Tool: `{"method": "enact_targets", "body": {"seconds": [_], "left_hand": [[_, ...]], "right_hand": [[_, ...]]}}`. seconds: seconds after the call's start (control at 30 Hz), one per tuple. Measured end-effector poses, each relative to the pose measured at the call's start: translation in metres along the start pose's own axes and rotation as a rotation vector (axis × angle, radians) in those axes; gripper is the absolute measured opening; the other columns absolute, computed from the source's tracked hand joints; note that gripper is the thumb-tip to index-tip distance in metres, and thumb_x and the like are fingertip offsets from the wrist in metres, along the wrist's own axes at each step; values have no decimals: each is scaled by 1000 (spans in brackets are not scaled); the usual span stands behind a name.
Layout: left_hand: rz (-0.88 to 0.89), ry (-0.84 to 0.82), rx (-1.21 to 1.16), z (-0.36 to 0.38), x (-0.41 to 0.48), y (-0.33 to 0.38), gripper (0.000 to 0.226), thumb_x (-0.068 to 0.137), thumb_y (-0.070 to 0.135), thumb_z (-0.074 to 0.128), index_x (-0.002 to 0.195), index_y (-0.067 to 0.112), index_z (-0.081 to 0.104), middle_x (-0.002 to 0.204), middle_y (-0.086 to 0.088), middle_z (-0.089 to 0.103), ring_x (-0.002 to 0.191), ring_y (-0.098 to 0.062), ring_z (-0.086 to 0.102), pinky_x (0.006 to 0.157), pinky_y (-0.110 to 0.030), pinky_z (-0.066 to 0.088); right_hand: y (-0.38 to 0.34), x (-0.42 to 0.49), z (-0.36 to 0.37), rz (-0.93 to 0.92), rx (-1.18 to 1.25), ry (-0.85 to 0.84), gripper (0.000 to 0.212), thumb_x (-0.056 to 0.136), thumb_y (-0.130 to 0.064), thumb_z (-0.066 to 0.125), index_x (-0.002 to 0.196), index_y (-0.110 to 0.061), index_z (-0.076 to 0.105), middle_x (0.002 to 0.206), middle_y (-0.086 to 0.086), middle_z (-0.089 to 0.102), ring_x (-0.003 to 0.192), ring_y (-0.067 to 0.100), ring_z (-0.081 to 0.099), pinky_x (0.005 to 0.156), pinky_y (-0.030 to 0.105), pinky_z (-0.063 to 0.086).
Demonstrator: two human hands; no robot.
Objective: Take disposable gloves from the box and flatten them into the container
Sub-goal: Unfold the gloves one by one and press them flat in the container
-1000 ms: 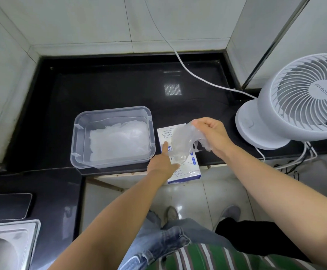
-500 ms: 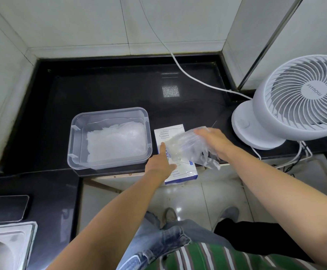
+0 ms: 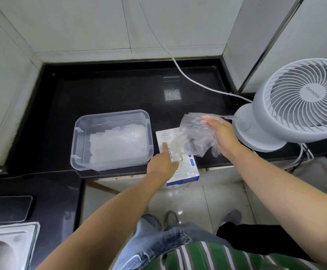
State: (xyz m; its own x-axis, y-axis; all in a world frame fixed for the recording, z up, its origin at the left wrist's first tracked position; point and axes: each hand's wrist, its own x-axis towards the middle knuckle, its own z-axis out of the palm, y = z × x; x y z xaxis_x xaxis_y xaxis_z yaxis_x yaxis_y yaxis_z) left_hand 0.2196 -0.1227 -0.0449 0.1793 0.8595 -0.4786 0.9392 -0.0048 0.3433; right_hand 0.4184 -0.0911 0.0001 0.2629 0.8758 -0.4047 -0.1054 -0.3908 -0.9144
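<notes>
Placement on the black counter [image 3: 104, 94] is as follows. The clear plastic container [image 3: 77, 145] stands near the front edge, lid off. Flattened gloves [image 3: 118, 143] lie in a pale, translucent layer on its floor, mostly toward its right side. The glove box [image 3: 186, 172], white with blue print, sits just beside the container's right wall, and its near end reaches the counter's front edge.

Left hand [image 3: 162, 166]: rests on top of the glove box with the index finger straight and pointing away from the person. It grips nothing that can be seen.

Right hand [image 3: 222, 137]: raised above the counter, to the right of the glove box. It grips one crumpled transparent glove [image 3: 193, 137]. The film bunches around the fingers, and the fingertips show through it at the top. The loose part of the glove hangs over the far right corner of the glove box.

A white fan [image 3: 295, 102] stands at the right end of the counter, close to the right hand. A white cable [image 3: 178, 65] runs from the tiled wall across the counter toward the fan base. The corner of a steel sink [image 3: 6, 246] shows at lower left.
</notes>
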Motion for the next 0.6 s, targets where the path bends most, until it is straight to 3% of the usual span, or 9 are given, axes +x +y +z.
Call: {"method": "enact_targets", "body": {"seconds": [0.1, 0.17, 0.23, 0.3, 0.4, 0.47, 0.53, 0.6], "left_hand": [[129, 136, -198, -18, -10, 20, 41, 102, 30, 39, 140, 13, 38, 105, -11, 66, 87, -22, 62, 75, -30, 48], [122, 246, -462, -33, -13, 34, 29, 103, 24, 33, 117, 11, 54, 93, -9, 63, 79, -21, 56, 74, -34, 47], [32, 357, -756, -48, -9, 38, 28, 101, 27, 31, 95, 13, 55, 88, -7, 61, 79, -26, 57, 78, -44, 52], [-55, 403, -947, -66, -2, 33, 32, 97, 41, 33, 86, 21, 55, 94, -6, 64, 89, -27, 62, 85, -46, 52], [-173, 220, -1186, -93, 7, 13, 74, 75, 78, 35, 112, 22, 65, 115, -1, 67, 105, -22, 63, 101, -45, 46], [-183, -8, -1248, -106, 9, -1, 98, 59, 88, 46, 133, 25, 55, 139, 2, 54, 125, -21, 53, 111, -44, 36], [-71, -193, -1214, -113, 7, -14, 78, 73, 77, 56, 130, 25, 59, 132, 2, 61, 123, -19, 56, 106, -40, 40], [-25, -184, -1147, -115, 7, -26, 43, 88, 50, 62, 113, 17, 70, 108, -2, 73, 104, -18, 66, 92, -33, 49]], "right_hand": [[-8, -3, 1, -19, 31, -99, 21, 82, -18, 70, 102, -19, 74, 106, 8, 73, 107, 25, 67, 100, 42, 49], [-14, -3, 6, -27, 30, -166, 33, 78, -19, 71, 111, -19, 72, 108, 8, 72, 107, 21, 67, 97, 36, 50], [-21, -3, 12, -8, 97, -233, 37, 89, -5, 57, 124, -13, 65, 102, 8, 74, 97, 18, 70, 84, 28, 54], [-26, -4, 14, -15, 79, -294, 40, 92, 1, 49, 128, -13, 62, 97, 5, 75, 92, 14, 71, 79, 24, 54], [-30, -10, 25, -35, -31, -395, 39, 91, -2, 54, 121, -25, 65, 106, 6, 74, 99, 12, 69, 79, 20, 53], [-27, -11, 34, -50, -101, -448, 38, 91, -3, 56, 119, -28, 65, 107, 4, 74, 99, 12, 69, 77, 19, 54], [-25, -12, 45, -54, -166, -487, 38, 93, -6, 57, 122, -30, 66, 110, 3, 73, 102, 16, 69, 84, 25, 55], [-23, -9, 57, -65, -224, -524, 39, 92, -9, 61, 123, -32, 67, 118, 3, 70, 109, 20, 67, 92, 33, 54]]}}
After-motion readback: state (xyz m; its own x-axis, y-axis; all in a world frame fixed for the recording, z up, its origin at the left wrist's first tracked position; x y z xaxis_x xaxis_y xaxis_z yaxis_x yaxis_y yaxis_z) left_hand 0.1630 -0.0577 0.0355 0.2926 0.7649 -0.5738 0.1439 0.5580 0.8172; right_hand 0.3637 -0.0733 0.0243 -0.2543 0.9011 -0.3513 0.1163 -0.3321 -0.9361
